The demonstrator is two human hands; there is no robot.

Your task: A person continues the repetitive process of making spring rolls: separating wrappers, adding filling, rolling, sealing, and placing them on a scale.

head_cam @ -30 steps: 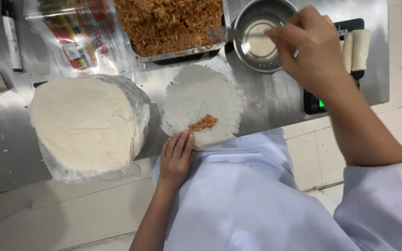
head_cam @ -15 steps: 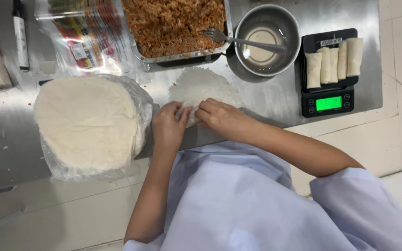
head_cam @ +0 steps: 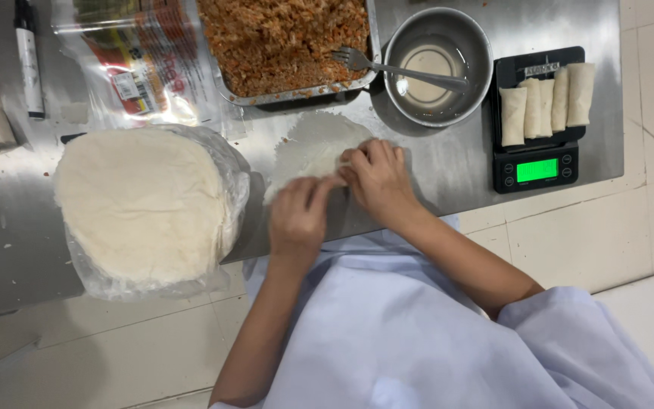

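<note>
one round wrapper sheet [head_cam: 308, 148], thin, white and slightly translucent, lying flat on the steel worktop [head_cam: 433, 170] directly in front of the person. both hands rest on its near edge: left hand [head_cam: 297, 216] at the near-left part of the rim, right hand [head_cam: 378, 178] at the near-right part, the two fingertips almost meeting over the sheet. the sheet extends away from the hands, toward the tray; its near edge is bunched and lifted under the fingers, so the fold line runs left to right across the body, and neither hand is clearly nearer than the other.

grip: left fingers [head_cam: 318, 184] curled and pressed down on the near rim; right fingers [head_cam: 357, 159] bent, pinching the folded edge of the sheet. whether any filling lies under the fold cannot be seen, the hands cover it.

surface of sheet: pale, faintly wrinkled, far edge irregular, lying just short of the tray.

adjacent items: stack of round wrappers [head_cam: 141, 201] in a clear plastic bag, to the left, near but apart. metal tray of orange-brown shredded filling [head_cam: 281, 42] beyond the sheet, with a fork [head_cam: 387, 67] bridging its rim and a steel bowl [head_cam: 439, 68] of cloudy liquid. small black scale [head_cam: 539, 163] with green display, far right, carrying finished rolls [head_cam: 546, 106] laid side by side. marker pen [head_cam: 28, 57] at far left.
</note>
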